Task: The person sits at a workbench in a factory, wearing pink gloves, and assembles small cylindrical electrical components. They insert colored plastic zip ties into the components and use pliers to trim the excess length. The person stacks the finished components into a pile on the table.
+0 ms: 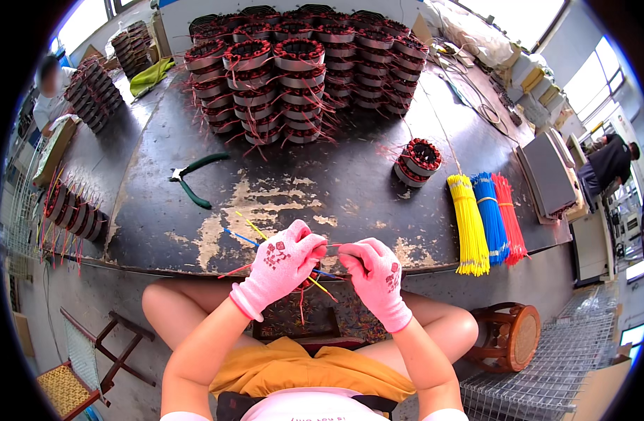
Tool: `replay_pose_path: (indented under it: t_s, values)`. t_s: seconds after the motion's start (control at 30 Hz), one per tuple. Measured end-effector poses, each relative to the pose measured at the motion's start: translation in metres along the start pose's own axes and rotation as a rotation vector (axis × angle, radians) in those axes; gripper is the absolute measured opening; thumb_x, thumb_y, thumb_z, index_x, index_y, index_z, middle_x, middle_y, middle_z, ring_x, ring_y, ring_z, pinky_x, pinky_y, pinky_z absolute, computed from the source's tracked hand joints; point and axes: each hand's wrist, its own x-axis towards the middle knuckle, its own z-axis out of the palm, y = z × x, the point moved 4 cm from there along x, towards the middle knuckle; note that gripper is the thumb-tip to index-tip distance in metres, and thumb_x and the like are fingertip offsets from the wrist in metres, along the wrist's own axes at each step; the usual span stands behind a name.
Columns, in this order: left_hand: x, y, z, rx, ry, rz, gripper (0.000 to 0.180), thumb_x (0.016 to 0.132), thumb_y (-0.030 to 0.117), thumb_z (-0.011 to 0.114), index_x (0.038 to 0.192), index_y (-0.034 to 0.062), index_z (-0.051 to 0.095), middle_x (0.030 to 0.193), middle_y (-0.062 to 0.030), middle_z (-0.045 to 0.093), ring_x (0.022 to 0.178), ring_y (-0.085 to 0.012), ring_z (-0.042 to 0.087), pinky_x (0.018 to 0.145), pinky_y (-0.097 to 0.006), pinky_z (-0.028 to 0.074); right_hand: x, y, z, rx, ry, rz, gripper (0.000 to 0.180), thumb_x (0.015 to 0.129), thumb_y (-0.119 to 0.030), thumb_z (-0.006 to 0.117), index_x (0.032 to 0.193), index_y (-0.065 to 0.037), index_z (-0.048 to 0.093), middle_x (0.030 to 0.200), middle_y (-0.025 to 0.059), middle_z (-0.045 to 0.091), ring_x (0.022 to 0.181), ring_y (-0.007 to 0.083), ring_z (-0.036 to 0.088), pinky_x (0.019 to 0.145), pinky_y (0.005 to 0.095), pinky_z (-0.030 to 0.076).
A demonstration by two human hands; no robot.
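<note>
I see both hands in pink gloves meeting just over the near edge of the counter (336, 182). My left hand (280, 263) is curled shut, pinching a bunch of thin wire leads (248, 226) in yellow, blue and red that fan out past it over the counter edge. My right hand (378, 274) is also closed, its fingertips nipping a thin lead that runs between the two hands. Below the hands, over the lap, sits a wound coil (304, 309), mostly hidden. Farther across the counter from the hands lie green-handled pliers (192, 179), a single stator coil (416, 161), bundles of yellow, blue and red wires (487, 217), and a big stack of stator coils (301, 70) at the far side.
</note>
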Motion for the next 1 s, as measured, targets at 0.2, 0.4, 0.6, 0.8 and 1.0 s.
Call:
replay_pose_path:
  t_s: [0.2,0.4,0.6,0.8,1.0]
  values:
    - [-0.001,-0.001,-0.001,0.032,-0.05,0.063,0.018,0.09,0.014,0.07,0.108,0.0113,0.069,0.098,-0.0093,0.058,0.082,-0.0302,0.066,0.069,-0.04,0.054,0.017,-0.015,-0.007,-0.131,0.002,-0.25,0.012,0.085,-0.012,0.072,0.097,-0.015,0.07,0.095,0.0015,0.066,0.091,0.0249,0.064,0.078,0.04,0.05]
    - [0.005,0.006,-0.003,0.048,-0.065,0.026,0.018,0.088,0.011,0.071,0.106,0.0107,0.068,0.098,-0.0109,0.058,0.081,-0.0323,0.066,0.068,-0.042,0.053,0.027,-0.002,-0.004,0.179,-0.239,-0.016,0.014,0.09,-0.006,0.069,0.104,-0.004,0.069,0.097,0.0119,0.071,0.088,0.0298,0.069,0.076,0.0358,0.055]
    - [0.01,0.018,-0.008,0.101,-0.115,0.023,0.015,0.089,0.011,0.069,0.103,0.0089,0.064,0.1,-0.011,0.058,0.083,-0.0339,0.066,0.068,-0.043,0.053,0.026,0.002,-0.004,0.256,-0.285,0.097,0.014,0.092,-0.01,0.068,0.104,-0.005,0.069,0.098,0.0128,0.071,0.091,0.0311,0.07,0.078,0.0365,0.055]
    - [0.005,0.022,-0.008,0.049,-0.064,-0.061,0.013,0.09,0.012,0.068,0.103,0.0087,0.066,0.101,-0.0099,0.06,0.089,-0.0326,0.066,0.073,-0.043,0.054,0.03,0.003,-0.004,0.301,-0.326,0.143,0.013,0.092,-0.007,0.067,0.104,-0.003,0.069,0.095,0.013,0.072,0.087,0.0257,0.07,0.076,0.0342,0.055]
    - [0.001,0.023,-0.006,0.121,-0.061,-0.066,0.015,0.09,0.013,0.07,0.104,0.0078,0.067,0.102,-0.011,0.061,0.089,-0.033,0.066,0.074,-0.042,0.054,0.034,0.005,-0.006,0.301,-0.328,0.112,0.013,0.092,-0.007,0.067,0.104,-0.002,0.069,0.094,0.0136,0.072,0.084,0.023,0.07,0.076,0.0333,0.055]
